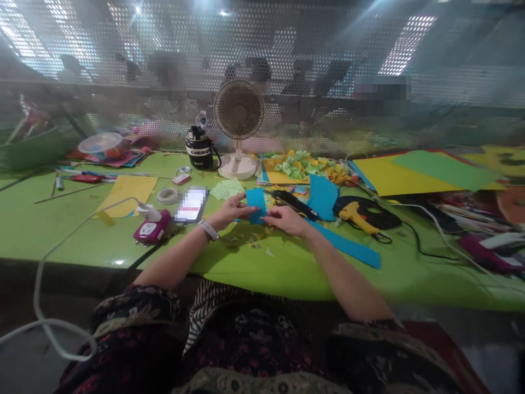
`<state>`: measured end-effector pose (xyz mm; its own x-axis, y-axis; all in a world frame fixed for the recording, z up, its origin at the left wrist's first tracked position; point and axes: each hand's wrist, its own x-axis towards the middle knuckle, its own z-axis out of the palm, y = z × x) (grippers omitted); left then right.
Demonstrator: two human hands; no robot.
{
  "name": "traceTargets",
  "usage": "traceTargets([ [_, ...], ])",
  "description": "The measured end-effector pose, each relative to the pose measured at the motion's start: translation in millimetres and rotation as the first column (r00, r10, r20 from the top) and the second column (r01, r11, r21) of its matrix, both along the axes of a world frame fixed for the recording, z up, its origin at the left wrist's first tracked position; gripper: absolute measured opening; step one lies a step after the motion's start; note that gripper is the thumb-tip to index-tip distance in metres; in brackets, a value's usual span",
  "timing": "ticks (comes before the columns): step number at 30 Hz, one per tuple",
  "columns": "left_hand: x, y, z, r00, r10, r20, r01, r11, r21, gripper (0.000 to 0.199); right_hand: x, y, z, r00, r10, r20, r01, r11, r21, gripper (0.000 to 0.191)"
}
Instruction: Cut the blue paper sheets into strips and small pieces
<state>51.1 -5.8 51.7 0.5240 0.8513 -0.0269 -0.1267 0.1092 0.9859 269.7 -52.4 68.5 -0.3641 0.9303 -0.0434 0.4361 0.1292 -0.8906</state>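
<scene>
A small piece of blue paper [256, 203] is held up between both my hands above the front middle of the table. My left hand [229, 212] grips its left side, thumb in front. At its lower right edge my right hand [285, 220] pinches it between thumb and fingers. Just beyond the right hand lies a black tool with a long handle [296, 204], its kind unclear. A long blue paper strip [348, 247] runs off to the right under my right forearm, and a larger blue sheet [322, 197] rests behind it. Paper scraps [256, 239] are scattered beneath my hands.
On the green table [164, 273] stand a white fan [239, 112] and a black jug [199, 149]. Left are a phone [191, 204], a tape roll [167, 196] and a purple power adapter [151, 227] with a white cable. A yellow glue gun [359, 218] lies right.
</scene>
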Motion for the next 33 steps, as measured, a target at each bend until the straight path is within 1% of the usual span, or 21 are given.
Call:
traceTargets([
  [1,0,1,-0.2,1.000,0.019,0.011,-0.019,1.000,0.003,0.071,1,1,-0.5,0.998,-0.013,0.061,0.010,0.999,0.043,0.056],
  [3,-1,4,-0.5,0.997,0.062,0.038,-0.062,0.998,0.003,0.069,6,2,-0.8,0.965,-0.091,0.245,0.042,0.979,0.200,0.049],
  [4,-2,5,-0.4,0.995,0.084,0.048,-0.084,0.996,-0.004,0.068,9,3,-1.0,0.925,-0.142,0.353,0.038,0.957,0.287,0.045],
  [5,-3,6,-0.1,0.993,0.103,0.057,-0.102,0.995,-0.016,0.068,12,4,-1.5,0.871,-0.178,0.459,0.006,0.936,0.352,0.042],
  [6,-3,6,0.4,0.991,0.116,0.064,-0.114,0.993,-0.031,0.068,14,6,-2.3,0.812,-0.189,0.552,-0.047,0.922,0.385,0.041],
  [7,-4,7,1.0,0.990,0.125,0.071,-0.121,0.991,-0.048,0.068,16,7,-3.5,0.759,-0.178,0.626,-0.106,0.916,0.388,0.038],
  [9,-5,8,2.1,0.988,0.131,0.086,-0.125,0.989,-0.075,0.068,18,8,-6.7,0.693,-0.131,0.709,-0.186,0.917,0.352,0.030],
  [10,-6,8,2.3,0.987,0.130,0.094,-0.122,0.989,-0.083,0.067,18,9,-8.3,0.683,-0.117,0.721,-0.203,0.918,0.341,0.026],
  [12,-6,10,2.1,0.986,0.125,0.110,-0.116,0.990,-0.085,0.066,18,10,-10.7,0.688,-0.115,0.716,-0.202,0.918,0.342,0.021],
  [14,-6,11,1.5,0.984,0.126,0.128,-0.117,0.990,-0.074,0.064,17,10,-11.5,0.704,-0.121,0.700,-0.186,0.920,0.345,0.018],
  [16,-7,12,1.2,0.981,0.133,0.145,-0.124,0.990,-0.064,0.063,17,11,-11.3,0.725,-0.138,0.675,-0.145,0.927,0.345,0.015],
  [19,-8,14,2.2,0.975,0.159,0.156,-0.151,0.987,-0.062,0.062,18,14,-11.2,0.773,-0.210,0.598,0.004,0.945,0.327,0.017],
  [22,-9,16,3.9,0.967,0.194,0.165,-0.185,0.980,-0.066,0.060,20,17,-12.5,0.837,-0.294,0.462,0.169,0.941,0.294,0.024],
  [24,-10,17,5.2,0.962,0.214,0.168,-0.204,0.976,-0.074,0.060,23,19,-12.9,0.876,-0.318,0.363,0.206,0.926,0.315,0.028],
  [27,-11,18,7.2,0.959,0.226,0.173,-0.215,0.973,-0.078,0.059,29,20,-10.5,0.902,-0.312,0.299,0.153,0.878,0.452,0.033],
  [30,-12,18,9.3,0.958,0.213,0.194,-0.204,0.977,-0.068,0.058,37,18,-4.7,0.894,-0.288,0.345,0.038,0.813,0.581,0.035],
  [33,-15,20,10.0,0.955,0.213,0.206,-0.201,0.976,-0.080,0.058,46,13,2.1,0.864,-0.279,0.419,-0.057,0.773,0.632,0.037],
])
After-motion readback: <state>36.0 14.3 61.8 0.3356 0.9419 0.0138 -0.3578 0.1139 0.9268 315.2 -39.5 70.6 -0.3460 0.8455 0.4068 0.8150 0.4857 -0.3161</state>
